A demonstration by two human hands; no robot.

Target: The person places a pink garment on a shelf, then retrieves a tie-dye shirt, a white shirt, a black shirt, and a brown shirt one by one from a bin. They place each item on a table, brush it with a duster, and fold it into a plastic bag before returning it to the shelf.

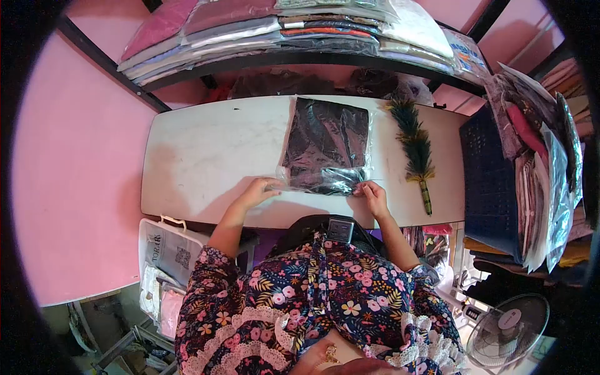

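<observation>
A dark folded garment [327, 140] in a clear plastic bag lies flat on the white table [212, 144], straight in front of me. The bag's near end is loose and shiny, with light glinting off the plastic. At its near left corner, my left hand [255, 193] has fingers closed on the edge of the plastic. My right hand [375, 199] pinches the near right corner between thumb and fingers. A feather duster [414, 150] with dark green feathers lies on the table to the right of the bag.
A shelf [300, 58] above the table's far edge holds stacked bagged garments [234, 31]. On the right stands a blue basket [490, 169] full of packaged clothes. A white bin [169, 244] sits low at left, and a fan [509, 328] at lower right.
</observation>
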